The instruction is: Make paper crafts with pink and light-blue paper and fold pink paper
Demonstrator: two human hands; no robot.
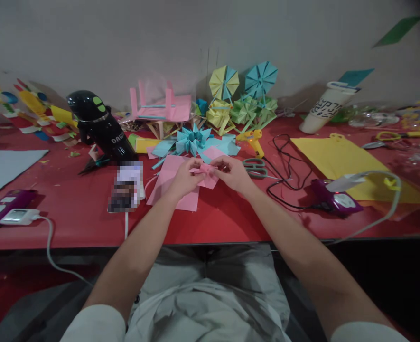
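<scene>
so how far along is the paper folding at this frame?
Done: a blue folded star and several yellow, green and blue pleated fans sit at the back of the red table. In hand: left hand and right hand pinch a small pink folded piece, only partly folded. Left: a flat pink sheet under the hands and a large yellow sheet lie unfolded.

- I am wearing the only camera on my head, so it is looking forward and down along my forearms.
- It is facing the red counter [231, 223] and the grey wall [160, 38] behind it.
- It is sitting close: my lap is filling the bottom edge, and the counter's far side is lying within arm's reach.
- No second view is sharing this scene.
</scene>
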